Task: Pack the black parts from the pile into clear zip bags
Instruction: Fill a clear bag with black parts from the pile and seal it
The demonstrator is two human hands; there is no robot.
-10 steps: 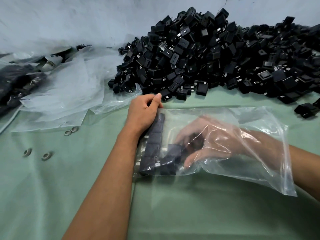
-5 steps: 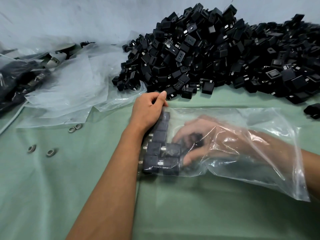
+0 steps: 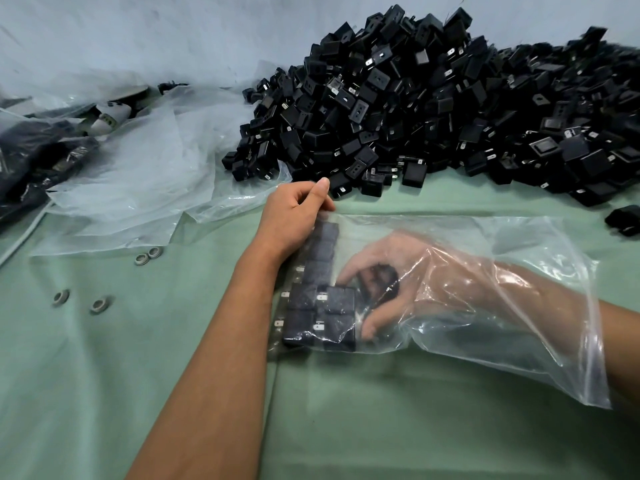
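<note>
lying flat on the green surface (image 3: 381, 427), the clear bag (image 3: 502, 306) has its mouth to the right and its closed end to the left. the right grip (image 3: 391, 289) is inside the bag, fingers curled round a black part (image 3: 379, 282), seen through the plastic. the left grip (image 3: 294, 216) is clenched on the bag's far left corner, thumb on top, its heel resting against the closed end. packed parts (image 3: 320, 306) sit in rows against that end, metal prongs pointing left. the pile (image 3: 433, 105) of black parts spreads across the far right, just beyond the bag. loose empty bags (image 3: 138, 174) lie far left, with filled ones (image 3: 31, 161) at the left edge. small metal rings (image 3: 100, 303) lie on the surface near left.
</note>
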